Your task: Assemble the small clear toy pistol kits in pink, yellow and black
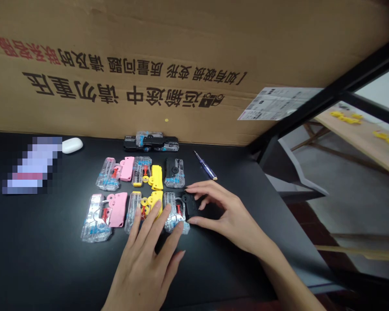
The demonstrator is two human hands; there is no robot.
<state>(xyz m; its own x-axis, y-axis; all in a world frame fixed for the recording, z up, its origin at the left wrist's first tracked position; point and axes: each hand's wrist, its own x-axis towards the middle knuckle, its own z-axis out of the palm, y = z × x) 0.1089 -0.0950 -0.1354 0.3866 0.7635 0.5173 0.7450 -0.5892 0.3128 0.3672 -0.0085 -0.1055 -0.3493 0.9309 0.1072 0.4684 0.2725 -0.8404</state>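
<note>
- Done so far, as laid out: 2 rows of clear plastic packs on the black bench (45, 242), each pack w/ a colored piece beside it, pink, yellow, black, L to R.
- R hand (227, 216): fingers curled fairly narrow round the front row's black piece (190, 205), thumb on its near edge, so it's held, at the right end of the row, just beside its pack.
- L hand (145, 255): fingers spread wide, flat over the front row, tips touching the yellow piece (156, 203) and the clear pack w/ red part (173, 211); thumb out on bare bench.
- Front row, rest: clear pack (95, 218), pink piece (117, 209), clear pack w/ yellow + red parts (132, 211), all near bench middle.
- Back row, same order, just behind: clear pack (108, 175), pink piece (127, 168), clear pack (141, 170), yellow piece (157, 178), dark pack (174, 172).
- Left over: black + clear stack (151, 141) at far bench edge, outside the rows.
- Blue-handled screwdriver (205, 166) lies right of back row, tilted across the bench.
- Far L corner area: white oval case (72, 145), beside a pixelated item (32, 166), can't tell what.
- Behind bench: cardboard box (116, 99) w/ printed Chinese text, paper label (278, 103) on it.
- Off past R edge, lower down: wooden table (359, 138) w/ yellow pieces (345, 115).
</note>
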